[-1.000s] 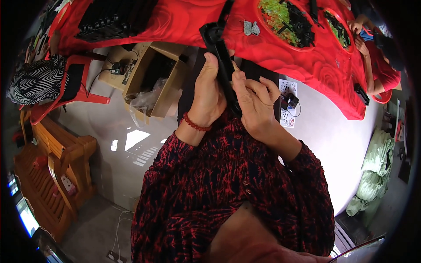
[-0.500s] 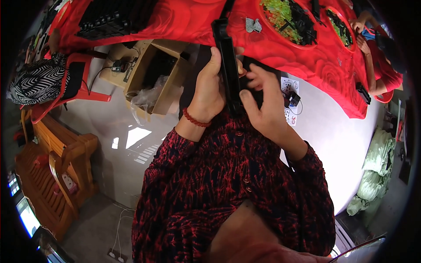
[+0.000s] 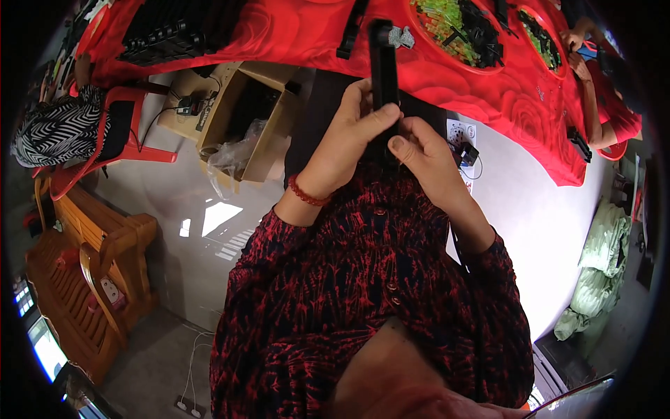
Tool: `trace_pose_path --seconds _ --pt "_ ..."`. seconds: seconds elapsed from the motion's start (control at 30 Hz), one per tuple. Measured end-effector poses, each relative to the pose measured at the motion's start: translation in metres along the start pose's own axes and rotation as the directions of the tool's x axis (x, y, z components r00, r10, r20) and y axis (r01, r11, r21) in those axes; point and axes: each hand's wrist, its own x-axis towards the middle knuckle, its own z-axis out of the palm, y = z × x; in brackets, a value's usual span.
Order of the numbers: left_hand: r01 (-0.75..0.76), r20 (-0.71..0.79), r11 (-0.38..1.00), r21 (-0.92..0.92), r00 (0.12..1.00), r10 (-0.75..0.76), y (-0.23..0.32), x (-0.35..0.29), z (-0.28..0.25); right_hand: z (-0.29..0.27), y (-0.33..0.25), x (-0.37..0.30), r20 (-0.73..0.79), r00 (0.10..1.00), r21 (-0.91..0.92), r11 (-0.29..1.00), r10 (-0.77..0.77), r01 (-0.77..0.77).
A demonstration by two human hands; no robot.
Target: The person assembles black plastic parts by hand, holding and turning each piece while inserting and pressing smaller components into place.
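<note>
A long, narrow black plastic part (image 3: pixel 384 70) stands up in front of me over the edge of the red-covered table. My left hand (image 3: pixel 342 143) is wrapped round its middle, with the thumb lying across the front. At the lower end my right hand (image 3: pixel 431 159) grips the same part, thumb and fingers bent close to it. What the right fingertips press on is hidden. On the table just beyond lies a similar black strip (image 3: pixel 352 31). A small crumpled grey piece (image 3: pixel 403 37) sits partly behind the upper end of the held part.
Red trays (image 3: pixel 464 68) of green and black small parts stand on the red tablecloth (image 3: pixel 502 115). Black parts (image 3: pixel 164 45) are stacked at the left. A cardboard box (image 3: pixel 269 143) is on the floor beside a red chair (image 3: pixel 153 155). A co-worker's hand (image 3: pixel 576 66) is at far right.
The black part has shifted right and stands more upright. My left thumb has moved across its front. My right hand, apart from it before, has closed on its lower end.
</note>
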Motion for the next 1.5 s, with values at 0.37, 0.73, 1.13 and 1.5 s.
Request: trace_pose_path --seconds 0.37,0.73,1.13,1.5 --pt "-0.057 -0.116 0.834 0.549 0.983 0.143 -0.005 -0.008 0.006 0.012 0.023 0.006 -0.066 0.991 0.064 0.991 -0.113 0.117" --pt "-0.033 -0.166 0.778 0.627 0.97 0.175 -0.01 -0.004 0.005 0.015 0.016 0.003 -0.098 0.992 0.064 0.995 -0.076 0.083" --pt "0.028 -0.156 0.805 0.592 0.984 0.08 -0.006 -0.004 0.004 0.014 0.017 0.004 -0.097 0.992 0.134 0.987 -0.076 0.089" --pt "0.038 0.08 0.95 0.31 0.995 -0.065 -0.008 0.003 -0.009 0.0 0.019 0.003 -0.029 0.993 -0.041 0.992 -0.119 0.117"
